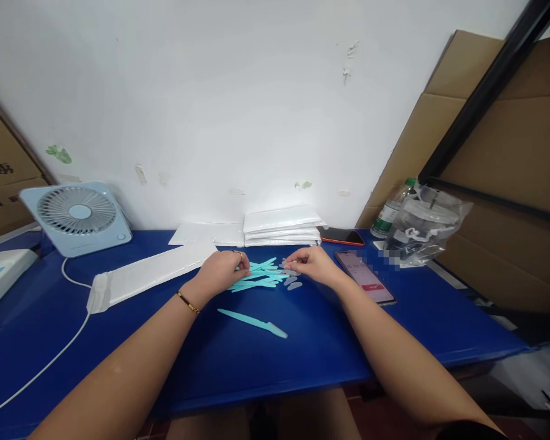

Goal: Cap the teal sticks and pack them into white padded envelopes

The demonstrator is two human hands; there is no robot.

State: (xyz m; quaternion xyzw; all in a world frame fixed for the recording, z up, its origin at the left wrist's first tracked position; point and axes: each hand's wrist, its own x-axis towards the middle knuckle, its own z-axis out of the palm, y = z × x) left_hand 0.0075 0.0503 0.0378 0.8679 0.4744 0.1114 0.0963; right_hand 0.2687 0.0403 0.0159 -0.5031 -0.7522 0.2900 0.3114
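While the left hand (226,269) curls over the left end of the piled turquoise razors (263,279), the right hand (312,264) bends its fingers over clear caps (294,285) just beside them; whether either grips anything, I cannot tell.

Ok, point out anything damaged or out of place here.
The white wall looks marred: a ragged patch at upper right, green marks lower down at left. One turquoise eyebrow razor lies alone in front of the jumbled turquoise pile, perhaps deliberately. Nothing looks spilled.
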